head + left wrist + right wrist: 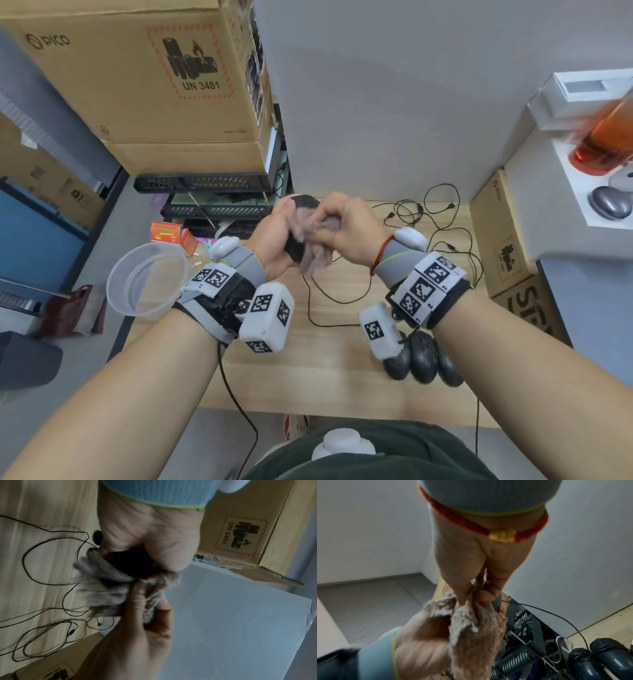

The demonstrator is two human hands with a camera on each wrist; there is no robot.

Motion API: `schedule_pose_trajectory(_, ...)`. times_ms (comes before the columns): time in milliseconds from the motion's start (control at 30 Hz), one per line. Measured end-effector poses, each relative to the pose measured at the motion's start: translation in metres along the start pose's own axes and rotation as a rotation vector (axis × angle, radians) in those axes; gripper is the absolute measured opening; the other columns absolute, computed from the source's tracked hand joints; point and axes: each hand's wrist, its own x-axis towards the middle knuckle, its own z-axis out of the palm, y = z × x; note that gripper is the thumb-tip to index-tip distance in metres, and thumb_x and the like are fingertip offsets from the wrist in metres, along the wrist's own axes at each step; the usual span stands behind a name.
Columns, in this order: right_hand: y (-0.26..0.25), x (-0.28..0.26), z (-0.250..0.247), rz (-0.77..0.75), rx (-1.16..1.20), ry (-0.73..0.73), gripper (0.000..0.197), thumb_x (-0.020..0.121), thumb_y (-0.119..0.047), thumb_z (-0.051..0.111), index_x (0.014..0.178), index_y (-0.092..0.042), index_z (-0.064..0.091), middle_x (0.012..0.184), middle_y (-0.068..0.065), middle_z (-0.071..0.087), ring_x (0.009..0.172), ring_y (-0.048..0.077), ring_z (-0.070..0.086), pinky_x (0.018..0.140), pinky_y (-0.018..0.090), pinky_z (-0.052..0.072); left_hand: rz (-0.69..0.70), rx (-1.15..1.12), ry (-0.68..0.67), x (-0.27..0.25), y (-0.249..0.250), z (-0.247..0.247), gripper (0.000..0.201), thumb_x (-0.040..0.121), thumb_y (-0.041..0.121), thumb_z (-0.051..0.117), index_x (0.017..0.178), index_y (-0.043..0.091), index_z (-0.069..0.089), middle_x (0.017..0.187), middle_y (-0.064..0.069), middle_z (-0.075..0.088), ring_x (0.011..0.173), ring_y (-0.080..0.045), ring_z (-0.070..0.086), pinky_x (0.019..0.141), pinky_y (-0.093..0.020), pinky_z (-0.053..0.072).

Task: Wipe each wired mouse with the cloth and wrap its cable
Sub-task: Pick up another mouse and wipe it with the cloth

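Note:
My left hand [278,236] grips a black wired mouse [298,209] [130,562], held up above the wooden table [308,377]. My right hand [346,224] pinches a fuzzy grey-pink cloth [317,240] [102,595] [471,626] and presses it against the mouse, covering most of it. The mouse's black cable [318,308] hangs down and loops over the table. Three more black mice [423,358] [597,661] lie side by side at the front right, partly behind my right wrist. Loose tangled cables [431,219] [42,635] lie at the table's back.
A clear plastic tub [147,275] sits at the table's left edge. Stacked cardboard boxes [144,85] and black electronics racks [212,195] stand at the back left. More boxes [503,236] and a white shelf with an orange bottle [606,140] stand on the right.

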Motion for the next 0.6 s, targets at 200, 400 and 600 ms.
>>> schedule_pose_trajectory(200,0.014,0.019,-0.013,0.130,0.005,0.164,0.032,0.074,-0.016,0.084,0.067,-0.032,0.057,0.080,-0.006,0.062,0.073,0.010,0.056,0.072,0.025,0.045,-0.003,0.089,0.010,-0.005,0.006,0.002,0.042,0.110,0.044,0.032,0.143,0.021,0.044,0.103,-0.014,0.069,0.066,-0.028,0.069,0.055,-0.039,0.055)
schedule_pose_trajectory(400,0.006,0.010,-0.009,-0.001,-0.013,0.098,0.028,0.074,-0.020,0.085,0.072,-0.033,0.061,0.081,-0.009,0.059,0.079,0.012,0.058,0.073,0.020,0.043,0.003,0.037,0.003,-0.004,0.009,0.004,0.046,0.109,0.041,0.033,0.143,0.012,0.043,0.109,-0.023,0.066,0.071,-0.034,0.070,0.057,-0.042,0.056)
schedule_pose_trajectory(600,0.000,0.005,-0.008,-0.105,-0.006,-0.059,0.024,0.069,-0.022,0.087,0.074,-0.035,0.067,0.082,-0.012,0.061,0.077,0.017,0.063,0.072,0.029,0.050,0.003,-0.047,0.039,-0.003,0.017,-0.001,0.045,0.111,0.040,0.030,0.145,0.014,0.047,0.134,-0.021,0.064,0.095,-0.032,0.070,0.068,-0.045,0.061)
